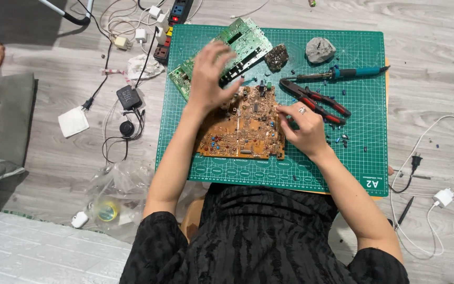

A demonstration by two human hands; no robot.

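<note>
I see left hand (210,79) spread open, fingertips steadying brown circuit board (243,126) top edge; right hand (303,129) pinched at its right edge, contents unclear. Component-picking step, I judge; next needs firm grip.

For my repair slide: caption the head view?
Two hands, left hand and right hand, on a brown circuit board atop a green cutting mat.

A circuit board (243,126) lies mid-mat (363,131); a second board (227,50) sits behind it, pliers (316,101) to its right, soldering iron (342,73) beyond them.
</note>
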